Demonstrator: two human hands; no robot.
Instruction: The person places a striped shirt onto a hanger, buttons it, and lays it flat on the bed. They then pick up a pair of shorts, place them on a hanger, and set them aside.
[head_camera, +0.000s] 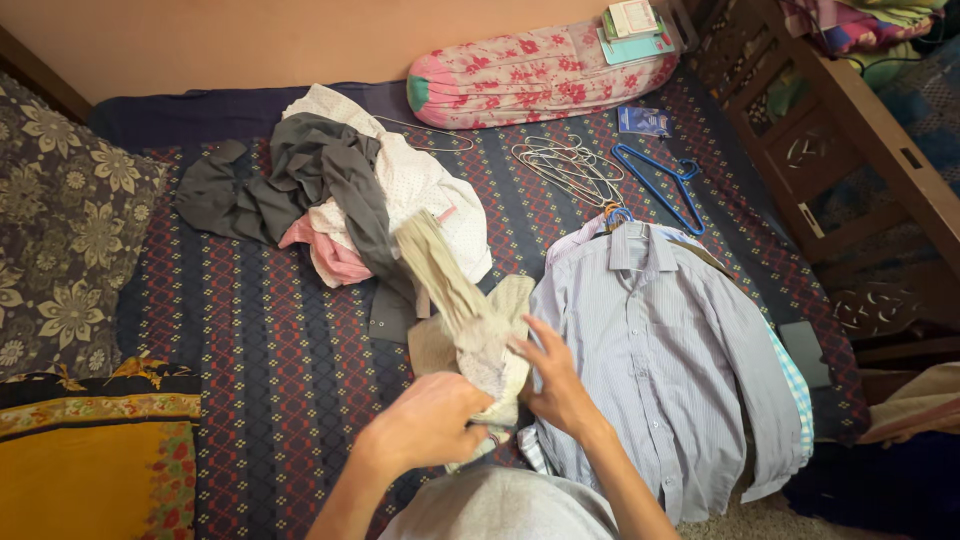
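Observation:
My left hand (425, 420) and my right hand (553, 380) both grip a pale beige-grey garment (455, 290), lifted and bunched above the bed. Its upper end points up and left, toward a heap of clothes (350, 195) in grey, white and pink. Just right of my right hand lies a light blue striped shirt (670, 350) on a hanger, spread flat over other shirts. The part of the garment between my hands is crumpled and partly hidden.
The bed wears a dark patterned cover (260, 350). Wire hangers (570, 168) and a blue hanger (665, 190) lie behind the shirts. A pink floral bolster (530, 85) sits at the head, a floral cushion (70, 220) at left, carved wooden furniture (850, 170) at right.

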